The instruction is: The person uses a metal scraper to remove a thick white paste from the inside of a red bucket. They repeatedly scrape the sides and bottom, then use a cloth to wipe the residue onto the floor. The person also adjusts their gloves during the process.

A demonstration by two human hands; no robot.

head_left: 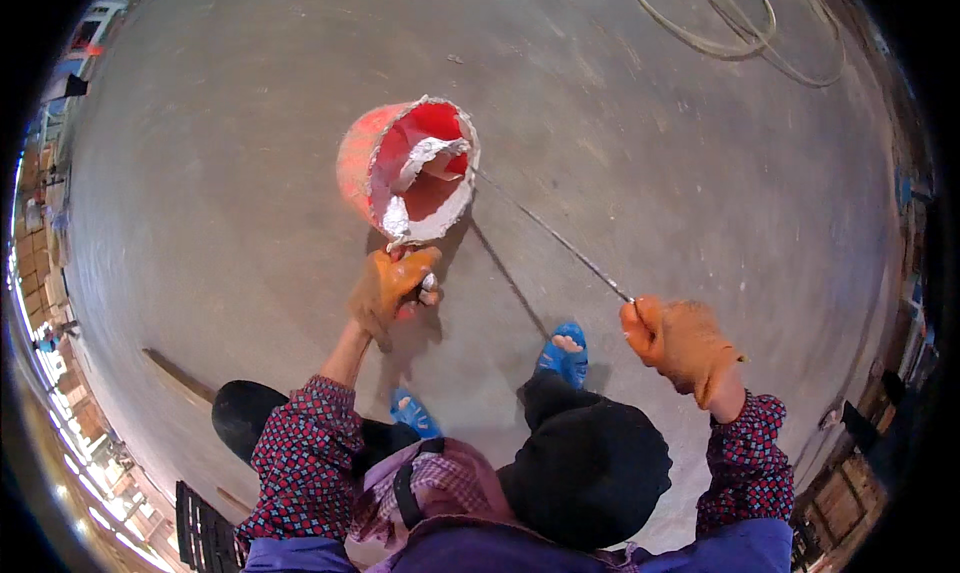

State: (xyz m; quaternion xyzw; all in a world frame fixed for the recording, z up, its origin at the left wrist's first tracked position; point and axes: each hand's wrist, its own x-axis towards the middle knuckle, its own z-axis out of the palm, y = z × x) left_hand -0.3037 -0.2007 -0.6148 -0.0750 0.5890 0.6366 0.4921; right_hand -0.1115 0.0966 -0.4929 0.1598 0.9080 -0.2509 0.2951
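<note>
A red bucket (362, 163), its rim crusted with pale dried material, is tilted so that its mouth faces up and to the right. Inside it sits a whitish crusted piece (428, 153) whose shape I cannot fully make out. My left hand (395, 285), in an orange glove, is closed at the bucket's near rim, with pale fingertips or small lumps showing below. Gloved in orange too, my right hand (685, 343) grips the near end of a thin, straight metal rod (565, 243). The rod slants to the bucket's right rim, where its far end is hidden.
Smooth grey floor (620, 123) surrounds the bucket. A pale hose (700, 43) lies in loops at the far right. My feet in blue sandals (565, 353) are close by. A wooden strip (178, 373) lies to the left, near a dark slatted crate (200, 533).
</note>
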